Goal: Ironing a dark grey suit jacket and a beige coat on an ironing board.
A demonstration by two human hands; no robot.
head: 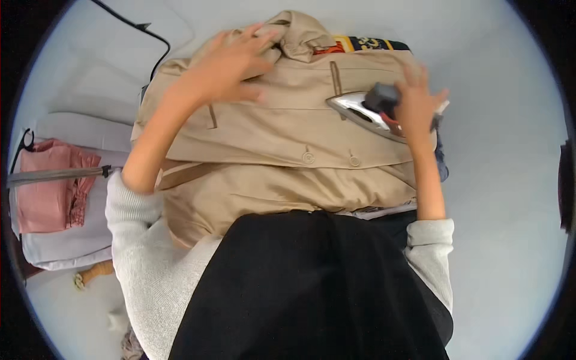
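Note:
A beige buttoned jacket [270, 130] lies spread before me, its two buttons near the lower edge. My left hand [238, 63], blurred, hovers over or rests on the jacket's upper part, beside a bunched sleeve [301, 36]; its fingers are spread and hold nothing visible. An electric iron [360, 105] sits on the right part of the jacket, soleplate tip pointing left. At the iron's rear is my right hand [416, 99], fingers apart, overlapping its handle end; whether the palm touches it is unclear. Part of the iron is hidden behind that hand.
A patterned cloth [371, 43] shows past the jacket's far edge. A black cord [155, 38] runs down at upper left. Folded pink clothing [51, 184] lies on a pale padded surface [58, 252] at left, with a grey bar [63, 175] crossing above.

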